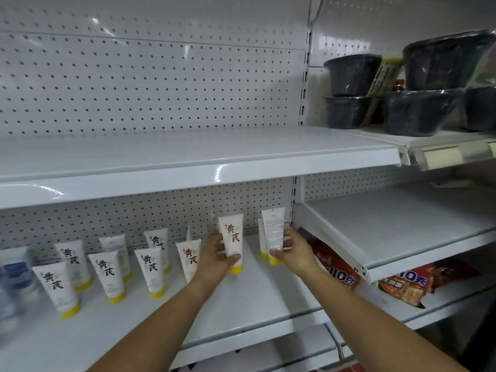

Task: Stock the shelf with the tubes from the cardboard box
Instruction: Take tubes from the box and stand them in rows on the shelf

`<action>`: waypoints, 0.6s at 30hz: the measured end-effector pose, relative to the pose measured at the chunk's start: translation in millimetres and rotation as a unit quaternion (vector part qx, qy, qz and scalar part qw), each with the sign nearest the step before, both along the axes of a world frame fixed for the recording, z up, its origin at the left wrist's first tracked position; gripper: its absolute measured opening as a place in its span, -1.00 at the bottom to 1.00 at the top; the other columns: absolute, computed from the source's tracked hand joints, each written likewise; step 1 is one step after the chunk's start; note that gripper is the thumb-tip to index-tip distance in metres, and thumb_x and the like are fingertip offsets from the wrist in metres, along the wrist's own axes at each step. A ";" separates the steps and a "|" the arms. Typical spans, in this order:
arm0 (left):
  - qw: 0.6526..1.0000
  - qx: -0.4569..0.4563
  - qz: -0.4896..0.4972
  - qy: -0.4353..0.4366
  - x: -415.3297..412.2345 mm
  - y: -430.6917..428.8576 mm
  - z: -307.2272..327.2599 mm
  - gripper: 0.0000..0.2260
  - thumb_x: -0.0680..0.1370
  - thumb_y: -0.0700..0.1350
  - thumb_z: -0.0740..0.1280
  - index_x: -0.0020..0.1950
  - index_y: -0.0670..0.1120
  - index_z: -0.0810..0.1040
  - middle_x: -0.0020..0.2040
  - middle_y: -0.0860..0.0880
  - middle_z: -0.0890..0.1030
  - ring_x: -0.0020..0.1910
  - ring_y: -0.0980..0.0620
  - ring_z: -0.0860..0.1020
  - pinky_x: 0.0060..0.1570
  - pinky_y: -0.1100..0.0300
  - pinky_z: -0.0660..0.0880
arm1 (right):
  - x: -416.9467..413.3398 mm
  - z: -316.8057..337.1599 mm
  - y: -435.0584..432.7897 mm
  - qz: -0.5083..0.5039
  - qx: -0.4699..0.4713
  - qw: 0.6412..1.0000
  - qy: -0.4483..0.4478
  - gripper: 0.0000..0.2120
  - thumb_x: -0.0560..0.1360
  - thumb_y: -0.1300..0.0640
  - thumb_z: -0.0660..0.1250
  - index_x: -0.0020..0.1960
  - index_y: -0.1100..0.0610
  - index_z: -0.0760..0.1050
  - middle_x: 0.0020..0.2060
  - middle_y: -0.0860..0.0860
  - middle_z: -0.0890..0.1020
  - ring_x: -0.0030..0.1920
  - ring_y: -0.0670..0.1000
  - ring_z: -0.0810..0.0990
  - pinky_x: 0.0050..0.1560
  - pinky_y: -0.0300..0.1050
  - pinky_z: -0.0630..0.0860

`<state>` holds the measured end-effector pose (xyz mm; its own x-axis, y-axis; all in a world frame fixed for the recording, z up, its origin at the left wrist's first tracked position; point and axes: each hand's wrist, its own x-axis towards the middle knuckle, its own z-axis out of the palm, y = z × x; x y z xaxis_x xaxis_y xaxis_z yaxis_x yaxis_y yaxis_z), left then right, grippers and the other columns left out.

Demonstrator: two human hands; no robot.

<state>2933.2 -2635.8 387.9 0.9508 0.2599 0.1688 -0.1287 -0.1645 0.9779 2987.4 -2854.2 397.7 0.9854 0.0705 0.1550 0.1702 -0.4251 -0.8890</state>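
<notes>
Here, outstretched left hand [214,251] grip clamped on front-facing tube [231,233], right hand [294,248] likewise on back-facing tube [273,226]

Black tubs [418,111], red snack packets [332,264], blue bottles [16,272]

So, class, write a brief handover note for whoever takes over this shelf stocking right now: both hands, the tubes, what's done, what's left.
Left hand grips the front-label tube, cap down.
Right hand grips the back-label tube, cap down, at the right end of the shelf.
Done: two rows of standing tubes to their left.
Left: probably set both down and turn the back-label one round; cardboard box not in view.
</notes>
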 end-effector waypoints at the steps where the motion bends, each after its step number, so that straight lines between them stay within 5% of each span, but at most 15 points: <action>1: 1.000 -0.001 0.002 0.001 0.8 -0.3 -4.1 -0.51 0.41 -0.37 0.50 0.27 -0.13 0.45 0.10 -0.12 0.63 0.00 0.02 0.62 -0.07 0.19 0.58 | 1.9 -1.0 1.0 0.002 -0.003 1.000 -0.001 -0.57 0.35 0.22 0.56 0.13 0.06 0.46 0.02 0.01 0.63 -0.05 -0.01 0.63 -0.16 -0.24 0.53; 18: 1.000 -0.001 0.016 0.011 5.9 -0.2 -40.5 -0.52 0.44 -0.40 0.45 0.25 -0.06 0.40 0.00 0.03 0.59 -0.06 0.14 0.60 -0.19 0.40 0.52 | 6.6 -26.1 10.6 0.013 -0.010 1.000 0.024 -0.59 0.39 0.24 0.52 0.13 0.02 0.42 0.00 -0.02 0.60 -0.04 -0.04 0.60 -0.20 -0.33 0.46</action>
